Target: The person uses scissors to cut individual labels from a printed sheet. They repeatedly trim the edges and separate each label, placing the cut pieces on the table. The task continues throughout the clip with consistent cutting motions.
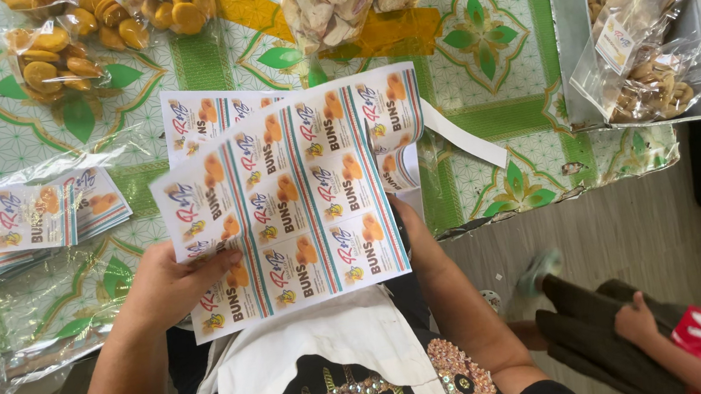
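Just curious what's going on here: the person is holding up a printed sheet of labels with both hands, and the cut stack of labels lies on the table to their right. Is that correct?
Not quite. In the head view the cut stack of labels lies on the table to the person's left, not right. The rest holds: the left hand grips the sheet of labels at its lower edge, and the right hand, mostly hidden behind the sheet, supports its other side.

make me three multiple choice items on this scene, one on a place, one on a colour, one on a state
1. Where does the stack of cut labels lie?
A. in the metal tray
B. on the table, left of the sheet
C. on the floor

2. What is the tablecloth's main colour?
A. green
B. blue
C. red

3. How is the label sheet held?
A. rolled up
B. lying untouched
C. gripped at its lower left by the left hand

Answers: 1 B, the stack sits under clear plastic there; 2 A, green leaf pattern; 3 C, the thumb rests on the sheet.
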